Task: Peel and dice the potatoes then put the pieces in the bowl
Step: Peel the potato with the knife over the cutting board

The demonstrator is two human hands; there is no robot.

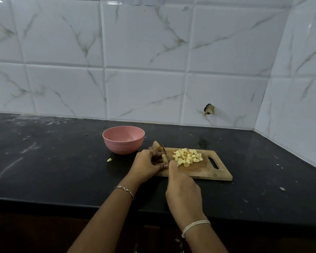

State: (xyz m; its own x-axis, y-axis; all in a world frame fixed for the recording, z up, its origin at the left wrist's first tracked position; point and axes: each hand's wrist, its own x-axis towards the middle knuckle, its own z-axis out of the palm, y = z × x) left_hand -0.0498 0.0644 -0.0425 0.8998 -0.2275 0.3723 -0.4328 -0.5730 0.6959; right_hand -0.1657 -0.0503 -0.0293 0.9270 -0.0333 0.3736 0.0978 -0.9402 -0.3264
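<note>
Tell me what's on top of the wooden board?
A heap of diced potato lies on the board. The left hand holds a potato piece; the right hand holds the knife. Whatever lies under the hands is hidden.

One head-worn view looks forward and down at the counter [62,161] (close, from its front edge); tiled wall [144,52] beyond.

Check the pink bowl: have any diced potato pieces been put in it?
No, the pink bowl shows only its bare inside, while the diced pieces lie heaped on the cutting board.
</note>
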